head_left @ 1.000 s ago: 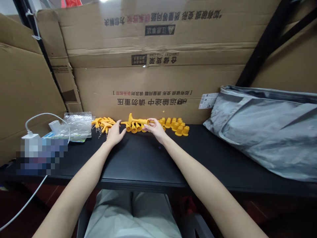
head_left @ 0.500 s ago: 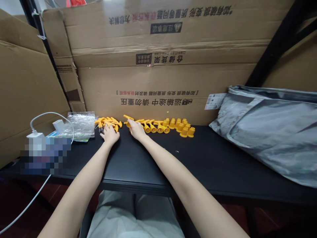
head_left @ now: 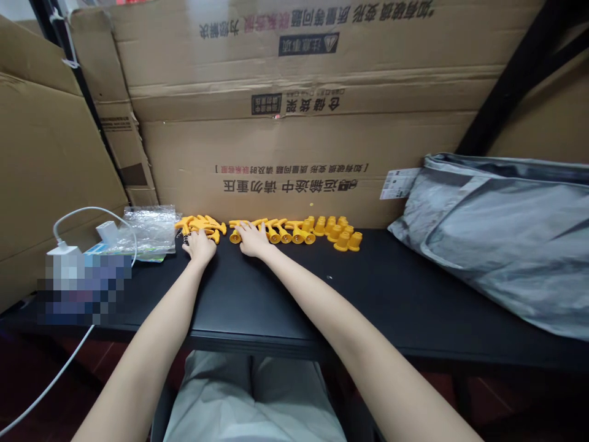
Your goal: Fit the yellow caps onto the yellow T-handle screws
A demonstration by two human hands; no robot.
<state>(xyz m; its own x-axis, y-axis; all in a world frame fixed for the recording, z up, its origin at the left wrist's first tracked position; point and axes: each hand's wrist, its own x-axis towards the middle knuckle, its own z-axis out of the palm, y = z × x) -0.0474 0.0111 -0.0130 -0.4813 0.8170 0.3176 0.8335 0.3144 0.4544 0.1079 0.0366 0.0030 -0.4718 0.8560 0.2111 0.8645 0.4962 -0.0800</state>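
Note:
My left hand (head_left: pixel 201 248) rests palm down at the near side of a loose pile of yellow T-shaped handles (head_left: pixel 201 221). Its fingers are apart and touch the pile, partly covering small metal bits. My right hand (head_left: pixel 253 240) lies over the left part of a row of yellow funnel-shaped pieces with T-handles (head_left: pixel 286 235). The fingers of this hand are spread, and nothing shows gripped in them. At the left end, one yellow funnel-shaped piece (head_left: pixel 235 237) stands beside my fingertips. Several yellow cups (head_left: pixel 342 240) stand upside down at the row's right.
A cardboard sheet (head_left: pixel 294 144) backs the black table (head_left: pixel 368 288). On the right sits a large grey bag (head_left: pixel 497 239). Clear plastic wrap (head_left: pixel 151 228), a white charger (head_left: pixel 65 261) with its cable and a blurred-out item lie on the left.
My right hand has lowered the left-most yellow piece onto the table at the row's left end and loosened its fingers. The left hand stays at the handle pile, shifting slightly.

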